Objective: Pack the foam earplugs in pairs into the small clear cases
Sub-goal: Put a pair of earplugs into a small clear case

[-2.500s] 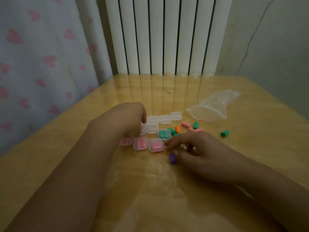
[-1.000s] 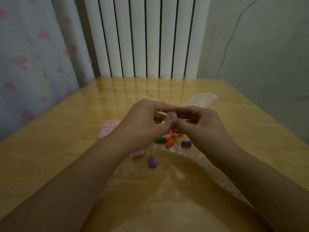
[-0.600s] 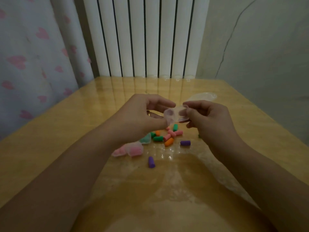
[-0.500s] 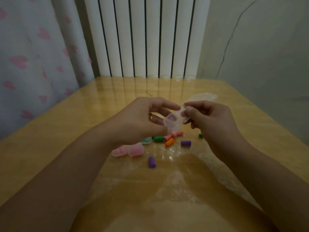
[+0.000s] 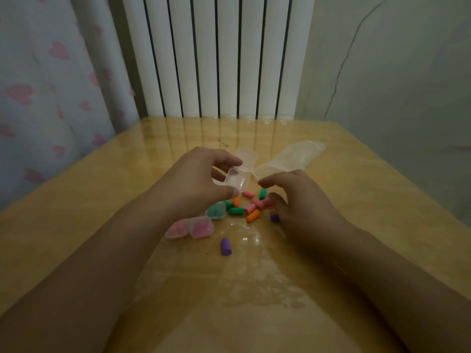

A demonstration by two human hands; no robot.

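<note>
Two purple earplugs loose | your left hand (image 5: pixel 193 184) pinches open case (image 5: pixel 237 180) | right hand (image 5: pixel 300 202) holds nothing, grip loosely curled, nearer far plug (image 5: pixel 274 217) | near plug (image 5: pixel 225 246) lies lengthwise toward you on bench (image 5: pixel 356 200)

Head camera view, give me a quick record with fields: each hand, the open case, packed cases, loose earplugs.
left hand: holds the open case
open case: lid up, looks empty
right hand: fingers curled over the loose earplugs, holds nothing visible
packed cases: two pink, one green, on table
loose earplugs: pink, green, orange, purple
plastic bag: behind hands
</note>
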